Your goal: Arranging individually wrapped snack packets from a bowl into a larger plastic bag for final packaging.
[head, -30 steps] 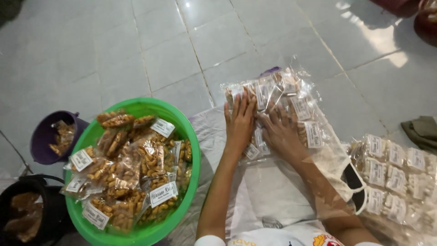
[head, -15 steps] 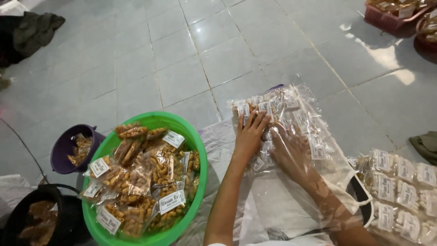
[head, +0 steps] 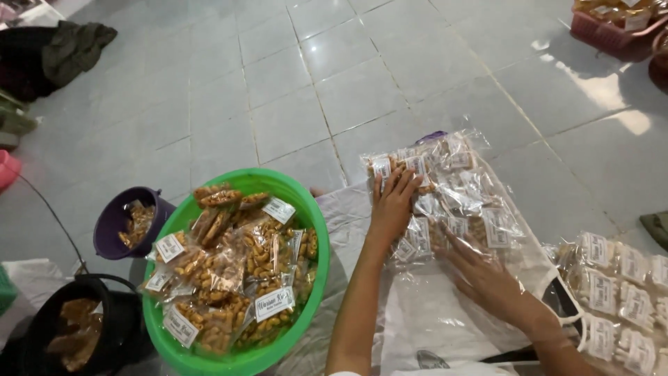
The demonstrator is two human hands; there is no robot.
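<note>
A large clear plastic bag [head: 480, 182] lies on the tiled floor, filled with several small labelled snack packets [head: 445, 209]. My left hand [head: 393, 202] rests flat on the packets at the bag's left side, fingers spread. My right hand [head: 487, 275] is inside the bag's open mouth, seen through the clear plastic, palm down against the packets. Neither hand grips anything. To the left stands a green basin [head: 306, 202] heaped with more snack packets [head: 236, 271].
A purple bucket [head: 111, 223] and a black bucket [head: 118, 313] with snacks stand at the left. More packets [head: 619, 292] lie at the right. A red basket [head: 612, 31] sits far right, dark clothes [head: 69, 45] far left.
The view has tilted up and shifted right. My right hand has slid back toward me along the bag, while my left hand stays pressed on the packets.
</note>
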